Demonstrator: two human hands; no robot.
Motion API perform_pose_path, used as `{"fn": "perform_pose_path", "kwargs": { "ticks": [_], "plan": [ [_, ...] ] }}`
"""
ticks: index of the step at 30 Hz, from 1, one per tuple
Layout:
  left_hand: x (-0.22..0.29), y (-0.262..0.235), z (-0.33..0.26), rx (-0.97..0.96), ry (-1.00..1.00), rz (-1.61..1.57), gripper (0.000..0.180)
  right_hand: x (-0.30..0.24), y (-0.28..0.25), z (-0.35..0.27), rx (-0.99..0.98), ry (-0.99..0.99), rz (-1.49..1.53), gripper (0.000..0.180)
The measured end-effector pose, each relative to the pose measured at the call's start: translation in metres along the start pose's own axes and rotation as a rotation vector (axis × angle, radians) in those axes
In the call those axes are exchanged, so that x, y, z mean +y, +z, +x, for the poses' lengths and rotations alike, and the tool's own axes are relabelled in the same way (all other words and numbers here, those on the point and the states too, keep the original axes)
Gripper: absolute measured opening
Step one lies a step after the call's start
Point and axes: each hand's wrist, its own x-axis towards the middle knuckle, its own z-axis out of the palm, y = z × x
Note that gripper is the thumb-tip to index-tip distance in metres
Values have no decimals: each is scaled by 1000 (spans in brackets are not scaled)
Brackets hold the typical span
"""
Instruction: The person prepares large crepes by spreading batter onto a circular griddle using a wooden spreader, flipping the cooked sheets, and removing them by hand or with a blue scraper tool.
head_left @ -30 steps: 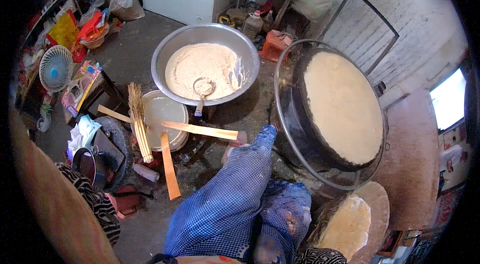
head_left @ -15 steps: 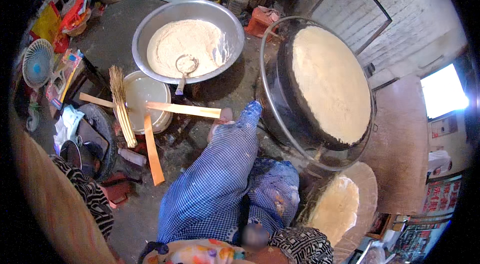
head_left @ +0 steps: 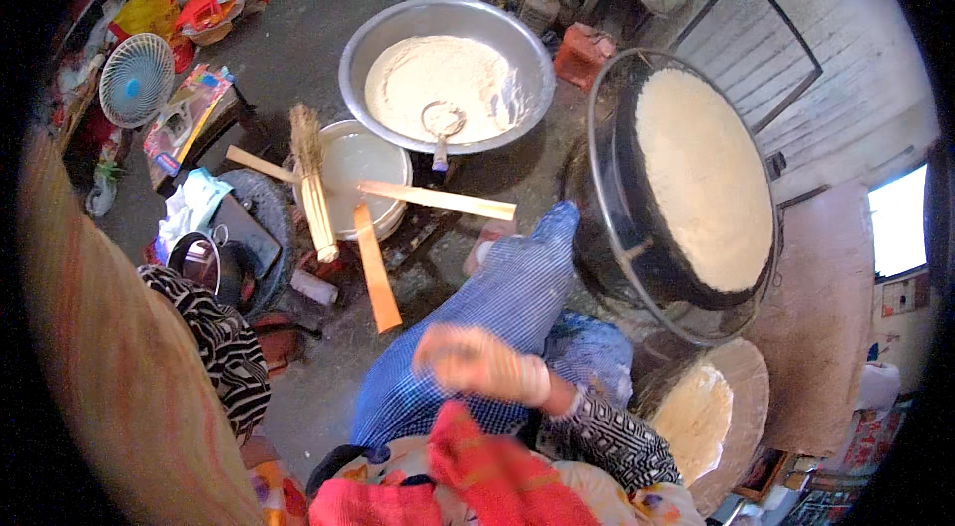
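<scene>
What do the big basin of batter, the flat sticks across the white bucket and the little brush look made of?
The basin looks like bare metal, steel or aluminium: grey, with a dull sheen on the rim. The sticks look like unfinished pale wood, flat and matte. The brush seems to be bundled dry straw or plant fibre, tan and frayed at the top. The bucket looks like white plastic, though enamel is possible.

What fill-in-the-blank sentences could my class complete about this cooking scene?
1. The ladle lies in the big metal ____ of pale batter.
2. On the round black griddle a large pale ____ is cooking.
3. A small ____ with a blue and white grille stands on the floor far left.
4. The person's one visible hand hovers over a knee in blue checked cloth, holding ____.

Missing: bowl; flatbread; fan; nothing
</scene>
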Motion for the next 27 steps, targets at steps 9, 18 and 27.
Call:
{"fn": "perform_pose_path", "kwargs": {
  "ticks": [9,18,27],
  "plan": [
    [-9,-26,-15,45,-21,-59,58,15,-29,71,748,-347,-1481,38],
    [24,-158,19,332,73,-232,59,76,-113,67,228,440,-1656,23],
    [-62,-66,-23,21,-15,204,76,84,-72,53,447,444,186,50]
  ]
}}
